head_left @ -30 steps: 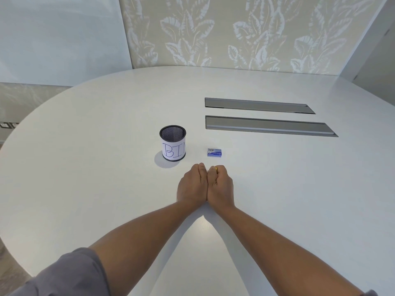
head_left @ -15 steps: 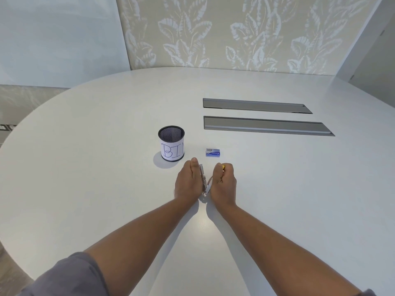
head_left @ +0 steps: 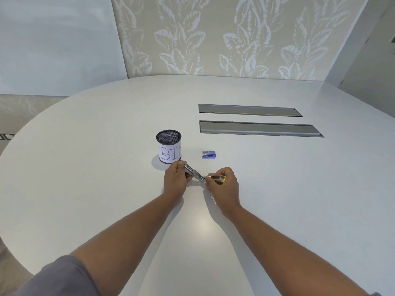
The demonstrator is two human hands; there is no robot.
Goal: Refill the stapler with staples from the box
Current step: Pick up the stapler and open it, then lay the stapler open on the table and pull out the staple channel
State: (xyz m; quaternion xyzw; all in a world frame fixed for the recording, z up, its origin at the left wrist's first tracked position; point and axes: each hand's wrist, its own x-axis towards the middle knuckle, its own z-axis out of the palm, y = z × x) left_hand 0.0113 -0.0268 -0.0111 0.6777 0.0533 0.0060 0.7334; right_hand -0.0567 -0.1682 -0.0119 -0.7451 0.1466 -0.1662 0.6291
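Both hands have drawn apart since a second ago, when they sat pressed together as fists, and the stapler (head_left: 193, 172) is now swung open between them. Fingers of the left hand (head_left: 175, 180) are curled around the metal half, gripping it near its far end so it angles down toward the hinge. Fingers of the right hand (head_left: 222, 184) pinch the other half, the part with the yellow tip, and hold it out to the right. The stapler hangs just above the table (head_left: 85, 167), in front of the person, with the box of staples (head_left: 209, 154) lying a little beyond the right hand and a mesh cup (head_left: 169, 146) labelled BIN just beyond the left. It looks small, light and stiff, with a sprung hinge likely to snap back, so a hold on each half near the hinge seems safest. Staple strips are brittle and should be lifted by their sides. Both forearms reach straight forward, wrists low and turned slightly inward, the grey sleeve (head_left: 64, 276) at the left elbow.
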